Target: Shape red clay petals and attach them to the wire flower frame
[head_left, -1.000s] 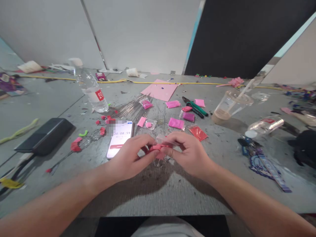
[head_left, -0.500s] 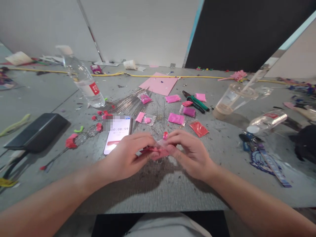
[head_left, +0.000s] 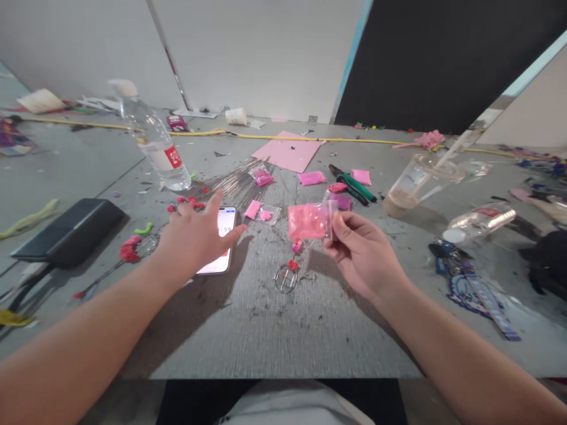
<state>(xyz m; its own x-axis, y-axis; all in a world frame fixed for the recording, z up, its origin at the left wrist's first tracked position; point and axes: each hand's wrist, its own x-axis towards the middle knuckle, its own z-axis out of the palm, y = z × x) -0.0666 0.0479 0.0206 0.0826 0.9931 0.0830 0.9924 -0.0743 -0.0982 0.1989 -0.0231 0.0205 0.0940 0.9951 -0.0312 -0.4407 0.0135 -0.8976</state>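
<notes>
My right hand (head_left: 361, 251) pinches a small clear bag of pink material (head_left: 309, 221) and holds it upright above the grey table (head_left: 274, 330). My left hand (head_left: 195, 236) hovers with fingers spread over a phone (head_left: 220, 242) that lies face up, and holds nothing. Between the hands, a small wire ring piece with red bits (head_left: 286, 276) lies on the table. Just beyond my left hand are a bundle of thin wires (head_left: 234, 183) and some red scraps (head_left: 188, 203).
Several pink and purple bags (head_left: 312, 177) and green-handled pliers (head_left: 354, 188) lie behind the held bag, near a pink sheet (head_left: 287, 152). A water bottle (head_left: 153, 141) stands at left, a black case (head_left: 66, 230) nearer. A plastic cup (head_left: 414, 183) and a fallen bottle (head_left: 478, 221) lie right.
My hands have parted. The left let go and moved left over the phone; the right lifted the pink bag up off the table. The wire ring piece now lies uncovered.
</notes>
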